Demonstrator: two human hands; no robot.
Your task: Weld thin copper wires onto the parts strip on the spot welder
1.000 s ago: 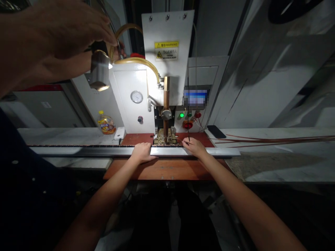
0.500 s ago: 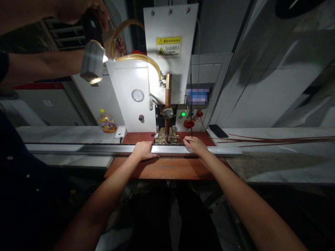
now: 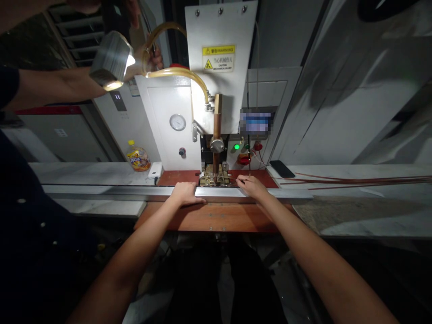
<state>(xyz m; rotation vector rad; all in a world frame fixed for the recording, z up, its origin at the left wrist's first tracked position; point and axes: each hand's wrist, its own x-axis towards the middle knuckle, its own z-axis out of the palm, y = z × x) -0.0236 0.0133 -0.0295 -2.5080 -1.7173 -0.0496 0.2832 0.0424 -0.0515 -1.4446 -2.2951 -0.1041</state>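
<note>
My left hand (image 3: pixel 185 193) grips the long silver metal bar (image 3: pixel 221 193), thumb along its front and fingers over the top. My right hand (image 3: pixel 251 185) is closed in a pinch on a thin reddish-brown wire (image 3: pixel 233 181), beside the brass clamp block (image 3: pixel 216 176) of the machine. A vertical copper electrode (image 3: pixel 217 126) comes down onto that block. The contact point there is too small to make out. The bar lies across the reddish-brown work board (image 3: pixel 216 218), in front of the white machine (image 3: pixel 218 45).
Another person's arm (image 3: pixel 64 85) reaches in at upper left, by a lit lamp (image 3: pixel 113 60). A bottle (image 3: pixel 138 157) and a white device (image 3: pixel 155 170) stand left of the machine. At right lie a phone (image 3: pixel 282 169) and several thin reddish-brown rods (image 3: pixel 337 181).
The other person's lamp has shifted up and left, and their body has moved slightly right. Both my hands have stayed in place.
</note>
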